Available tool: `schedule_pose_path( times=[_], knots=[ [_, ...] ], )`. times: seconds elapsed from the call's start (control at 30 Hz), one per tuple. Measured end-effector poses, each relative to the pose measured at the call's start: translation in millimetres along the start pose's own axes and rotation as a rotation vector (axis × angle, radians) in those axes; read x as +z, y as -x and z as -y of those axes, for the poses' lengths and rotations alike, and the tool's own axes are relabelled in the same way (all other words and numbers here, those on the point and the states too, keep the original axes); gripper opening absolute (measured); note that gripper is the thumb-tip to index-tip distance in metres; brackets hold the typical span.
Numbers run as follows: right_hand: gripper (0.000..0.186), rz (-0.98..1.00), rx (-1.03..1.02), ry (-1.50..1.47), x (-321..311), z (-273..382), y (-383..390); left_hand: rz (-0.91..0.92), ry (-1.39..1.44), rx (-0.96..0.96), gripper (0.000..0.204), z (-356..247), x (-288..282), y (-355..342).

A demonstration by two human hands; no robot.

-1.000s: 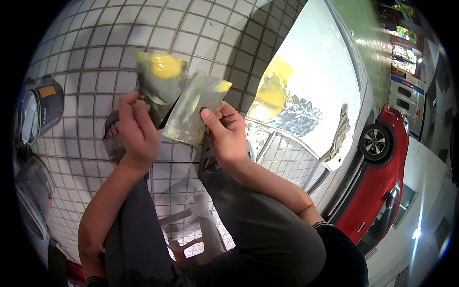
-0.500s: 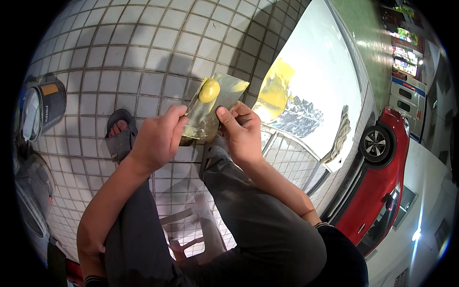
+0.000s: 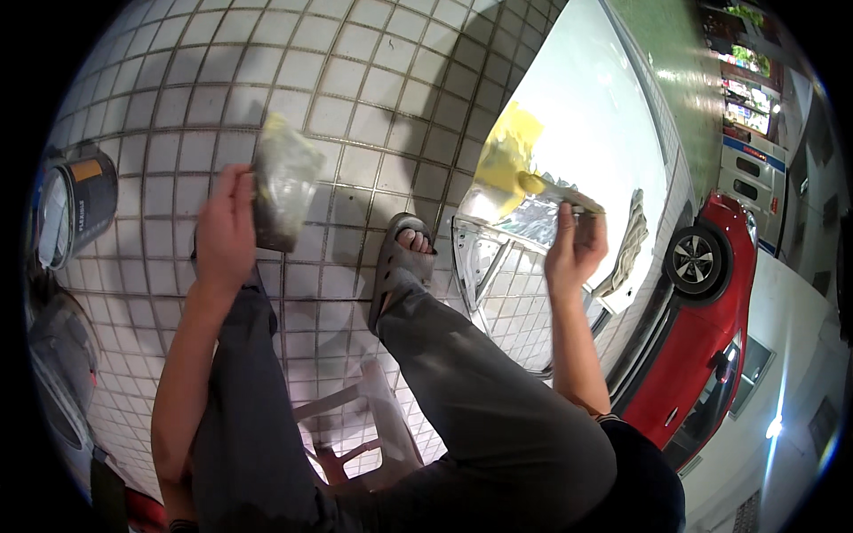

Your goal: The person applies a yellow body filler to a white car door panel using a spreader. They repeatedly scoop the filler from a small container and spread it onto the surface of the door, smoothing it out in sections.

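My left hand is closed on the edge of a flat, translucent-looking plate smeared with yellow; motion blurs it above the tiled floor. Pinched in my right hand is a thin putty scraper, seen nearly edge-on. A lump of yellow putty sits at its left end, over or against the white car panel; whether it touches is hard to tell. Yellow putty is spread on the panel's left side. Beside it a shiny, streaked grey area lies partly behind the scraper.
A dark tub stands at the far left. Below my legs is a pale stool. A wavy grey patch marks the panel's right end. To the right is a red car. My sandalled foot rests on the tiles.
My hands have parted: the left moved left with the plate, the right moved right to the panel with the scraper. The yellow lump is now at the scraper's end over the panel.
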State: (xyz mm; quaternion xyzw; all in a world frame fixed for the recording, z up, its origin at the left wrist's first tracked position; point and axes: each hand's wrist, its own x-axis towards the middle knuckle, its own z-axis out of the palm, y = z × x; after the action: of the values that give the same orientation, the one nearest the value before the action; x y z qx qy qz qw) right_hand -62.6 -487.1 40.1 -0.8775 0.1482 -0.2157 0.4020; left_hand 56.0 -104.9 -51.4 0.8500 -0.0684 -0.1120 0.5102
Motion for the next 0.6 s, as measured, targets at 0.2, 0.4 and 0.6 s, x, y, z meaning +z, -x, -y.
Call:
schedule_pose_path(
  times=[0.2,0.4,0.6],
  knots=[
    [0.018,0.048,-0.235,0.475,-35.7,-28.6,-40.4,-0.218,-0.001,-0.124,0.031,76.1,-1.8,36.0],
    [0.014,-0.008,-0.236,0.622,-25.1,-77.1,-52.1,-0.22,-0.009,-0.125,0.031,101.9,4.9,53.0],
    [0.016,-0.037,-0.222,0.659,-16.9,-87.8,-64.8,-0.205,-0.035,-0.139,0.031,100.3,11.3,51.5]
  ],
)
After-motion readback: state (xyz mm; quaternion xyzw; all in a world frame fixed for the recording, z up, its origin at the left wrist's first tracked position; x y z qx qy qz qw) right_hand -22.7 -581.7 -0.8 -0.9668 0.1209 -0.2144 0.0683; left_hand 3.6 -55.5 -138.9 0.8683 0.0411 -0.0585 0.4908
